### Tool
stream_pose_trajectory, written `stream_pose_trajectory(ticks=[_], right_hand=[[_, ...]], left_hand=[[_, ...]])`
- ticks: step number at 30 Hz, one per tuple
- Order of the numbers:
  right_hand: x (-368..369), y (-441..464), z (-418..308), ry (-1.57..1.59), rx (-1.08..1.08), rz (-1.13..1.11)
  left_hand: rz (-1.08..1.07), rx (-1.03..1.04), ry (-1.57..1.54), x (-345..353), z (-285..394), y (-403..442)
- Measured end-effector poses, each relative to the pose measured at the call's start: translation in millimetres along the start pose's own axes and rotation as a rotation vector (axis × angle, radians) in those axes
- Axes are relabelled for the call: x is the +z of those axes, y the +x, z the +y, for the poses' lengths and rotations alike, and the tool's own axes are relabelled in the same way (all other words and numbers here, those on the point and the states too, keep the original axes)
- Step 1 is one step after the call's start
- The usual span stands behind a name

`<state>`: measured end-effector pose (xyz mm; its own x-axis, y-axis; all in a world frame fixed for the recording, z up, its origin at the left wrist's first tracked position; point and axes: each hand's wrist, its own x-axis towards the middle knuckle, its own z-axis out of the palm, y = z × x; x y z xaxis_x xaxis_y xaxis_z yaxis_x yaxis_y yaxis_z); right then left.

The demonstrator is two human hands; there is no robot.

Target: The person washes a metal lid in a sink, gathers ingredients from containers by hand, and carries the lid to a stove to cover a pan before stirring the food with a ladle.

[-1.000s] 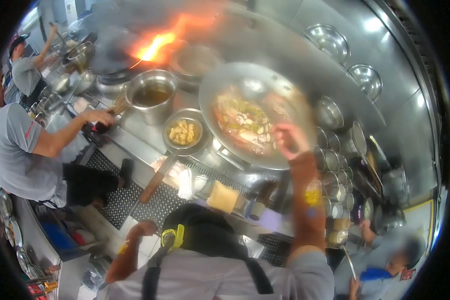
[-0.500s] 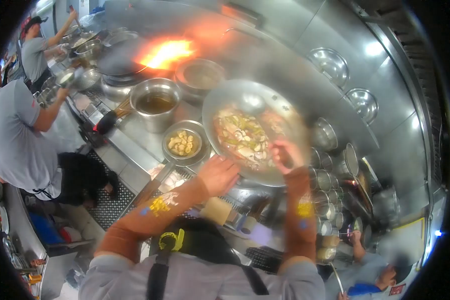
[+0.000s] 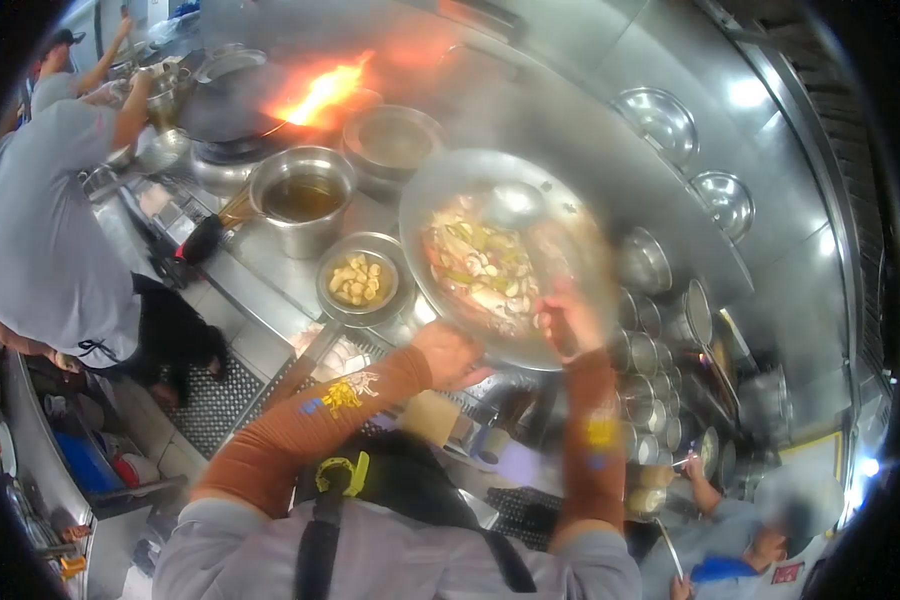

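Observation:
A large wok [image 3: 440,170] with a pale metal inside stands in front of me. In it lies a mix of sliced mushrooms, green pieces and other food [image 3: 478,262]. My left hand [image 3: 450,355] is closed on the wok's near left edge; the exact grip is partly hidden. Over the wok's near right side, my right hand [image 3: 572,322] is wrapped round the handle of a ladle. The round ladle bowl [image 3: 513,203] rests toward the far side of the food, and its handle is blurred. Both forearms wear brown sleeves.
Left of the wok are a strainer of pale yellow pieces [image 3: 360,281], a pot of brown liquid [image 3: 302,198] and another pot [image 3: 393,138]. Flames [image 3: 328,95] rise beyond. Co-workers stand at left [image 3: 50,200] and lower right [image 3: 740,540]. Metal containers [image 3: 645,350] line the right.
My left hand has turned, its thumb now showing below the wok edge. My right hand has moved slightly with the ladle. The co-worker at left has shifted toward the back.

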<state>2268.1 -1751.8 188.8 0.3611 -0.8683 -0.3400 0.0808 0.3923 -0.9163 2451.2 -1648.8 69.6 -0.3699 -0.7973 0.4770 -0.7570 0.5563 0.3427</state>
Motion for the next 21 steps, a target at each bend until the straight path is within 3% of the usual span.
stream_pose_trajectory(ticks=[9, 13, 15, 18, 21], right_hand=[[-5.0, -13.6, 1.7, 0.202, 0.051, -0.068], [-39.5, 8.8, 10.3, 0.518, 0.191, -0.236], [-3.2, -11.0, 15.5, 0.317, 0.032, -0.006], [8.5, -21.6, 20.0, 0.229, -0.082, 0.039], [-0.5, -23.3, 9.0, 0.415, 0.059, -0.011]], left_hand=[[-0.007, -0.026, 0.026, 1.7, 1.7, 1.1], [-0.071, -0.075, 0.036, 0.6, 6.3, 1.5], [-0.093, -0.079, 0.067, -5.0, 7.5, 2.9], [0.153, 0.035, 0.107, -4.5, 6.5, 3.4], [-0.057, -0.062, 0.085, -9.3, 11.5, 3.3]])
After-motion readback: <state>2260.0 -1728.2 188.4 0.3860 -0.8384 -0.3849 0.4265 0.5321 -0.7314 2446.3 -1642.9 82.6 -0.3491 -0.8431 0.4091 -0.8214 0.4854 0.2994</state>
